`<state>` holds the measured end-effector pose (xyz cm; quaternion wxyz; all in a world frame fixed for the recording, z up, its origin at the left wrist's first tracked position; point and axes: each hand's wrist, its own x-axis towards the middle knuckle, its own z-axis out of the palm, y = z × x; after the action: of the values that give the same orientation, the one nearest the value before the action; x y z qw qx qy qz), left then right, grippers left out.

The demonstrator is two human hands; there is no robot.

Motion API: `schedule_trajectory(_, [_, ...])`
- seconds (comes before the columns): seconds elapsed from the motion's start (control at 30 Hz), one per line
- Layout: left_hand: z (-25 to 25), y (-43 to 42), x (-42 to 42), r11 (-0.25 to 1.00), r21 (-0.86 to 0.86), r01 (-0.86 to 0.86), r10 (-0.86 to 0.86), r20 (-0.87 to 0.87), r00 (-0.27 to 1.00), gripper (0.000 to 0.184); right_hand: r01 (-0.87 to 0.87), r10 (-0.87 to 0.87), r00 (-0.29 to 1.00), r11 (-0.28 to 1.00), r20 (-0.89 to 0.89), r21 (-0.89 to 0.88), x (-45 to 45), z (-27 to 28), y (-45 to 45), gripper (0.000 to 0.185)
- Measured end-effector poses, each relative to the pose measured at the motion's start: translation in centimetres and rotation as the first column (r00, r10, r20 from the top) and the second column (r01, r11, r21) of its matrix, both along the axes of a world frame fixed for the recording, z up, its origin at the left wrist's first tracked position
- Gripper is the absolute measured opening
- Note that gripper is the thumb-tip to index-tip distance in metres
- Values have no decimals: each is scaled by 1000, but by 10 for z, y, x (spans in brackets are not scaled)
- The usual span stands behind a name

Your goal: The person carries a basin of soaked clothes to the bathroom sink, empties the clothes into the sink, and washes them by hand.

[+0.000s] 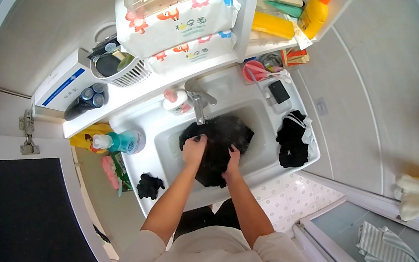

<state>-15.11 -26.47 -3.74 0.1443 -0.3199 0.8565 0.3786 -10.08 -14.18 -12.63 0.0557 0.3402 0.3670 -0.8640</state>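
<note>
A large black cloth [216,156] lies bunched in the basin of a white sink [162,157], below the chrome faucet [198,102]. My left hand [194,149] is closed on the cloth's left part, with the thumb and fingers pressed into the fabric. On the right side my right hand [233,163] grips the same cloth, its fingertips partly hidden in the folds. Another black cloth [292,143] with a white part rests on the sink's right ledge. A small black cloth [149,186] sits on the left ledge.
Behind the faucet's left side stands a pump bottle [175,100]. A teal bottle [120,141] lies at the left ledge. Wipes packs [175,17], a white basket [132,73] and a yellow bottle [314,14] are on the shelves. An open mirrored door [19,205] extends at the lower left.
</note>
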Motion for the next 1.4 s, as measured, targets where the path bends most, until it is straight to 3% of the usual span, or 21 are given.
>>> schedule_trajectory(0.07, [-62, -28, 11, 970, 234, -64, 54, 48, 997, 51, -33, 50, 997, 965, -63, 259, 4, 13, -5, 32])
schedule_trajectory(0.17, [-41, -18, 34, 665, 678, -313, 316, 124, 941, 61, -87, 252, 951, 776, -181, 624, -5, 37, 1, 34])
schedule_trajectory(0.2, [4, -13, 36, 633, 709, -311, 239, 204, 949, 78, -80, 310, 937, 644, -164, 761, -8, 47, 4, 34])
schedule_trajectory(0.3, [31, -18, 54, 153, 899, -410, 67, 404, 912, 81, 15, 556, 811, 293, -183, 956, -14, 95, 7, 36])
schedule_trajectory(0.43, [52, -5, 59, 209, 922, -325, 178, 291, 940, 88, 68, 889, 453, 43, -69, 997, -22, 159, 0, 41])
schedule_trajectory(0.47, [48, -4, 56, 203, 892, -404, 262, 348, 900, 80, -54, 894, 432, 155, -117, 986, -21, 157, -2, 47])
schedule_trajectory(0.57, [3, -18, 48, 133, 947, -292, 292, 244, 925, 66, -81, 631, 574, 678, -522, 730, -20, 151, -3, 50])
schedule_trajectory(0.63, [15, -21, 47, 76, 921, -383, 348, 336, 875, 56, -2, 674, 644, 475, -362, 880, -19, 140, 21, 51])
schedule_trajectory(0.7, [25, -25, 46, 18, 932, -363, 388, 327, 861, 59, 3, 474, 854, 407, -213, 914, -13, 100, 39, 50])
schedule_trajectory(0.77, [22, -27, 48, -30, 958, -286, 406, 273, 872, 60, -203, 223, 975, 882, 2, 425, -7, 73, 44, 55])
schedule_trajectory(0.8, [21, -28, 51, -55, 967, -247, 415, 247, 875, 61, -175, 160, 972, 982, 170, 76, -4, 72, 44, 58])
schedule_trajectory(0.9, [26, -26, 65, -46, 902, -430, 301, 422, 855, 59, -220, 248, 969, 871, 6, -438, 5, 74, 43, 72])
schedule_trajectory(1.0, [41, -11, 72, 126, 991, -41, 252, 8, 968, 58, -287, 336, 942, 809, 4, -514, -5, 67, 27, 72])
schedule_trajectory(1.07, [41, 0, 76, 693, 691, 204, 83, -358, 930, 63, -322, 295, 942, 666, -159, -674, -7, 36, 19, 64])
schedule_trajectory(1.1, [41, 8, 79, 867, 404, 291, -73, -475, 877, 67, -347, 262, 936, 580, -234, -737, -6, 22, 15, 60])
schedule_trajectory(1.17, [75, 36, 84, 923, -158, 351, -384, -422, 821, 64, -299, 93, 942, 668, -322, -681, 5, 25, 1, 48])
schedule_trajectory(1.2, [78, 43, 81, 928, -231, 293, -370, -471, 801, 55, -230, 17, 957, 650, -289, -724, 11, 36, -5, 48])
schedule_trajectory(1.27, [69, 45, 72, 946, -262, 191, -308, -537, 785, 41, -262, -44, 951, 410, -306, -873, 12, -21, -9, 49])
schedule_trajectory(1.33, [45, 36, 61, 975, -187, 117, -204, -561, 802, 33, -177, 4, 970, 693, -241, -699, 1, -43, -12, 44])
schedule_trajectory(1.37, [40, 36, 54, 977, -205, 56, -166, -569, 806, 29, -14, -82, 983, 858, -165, -514, 4, -27, -7, 38])
schedule_trajectory(1.4, [36, 32, 50, 999, -32, 29, -41, -491, 870, 29, 4, -54, 981, 966, -187, -258, 2, -2, -9, 35])
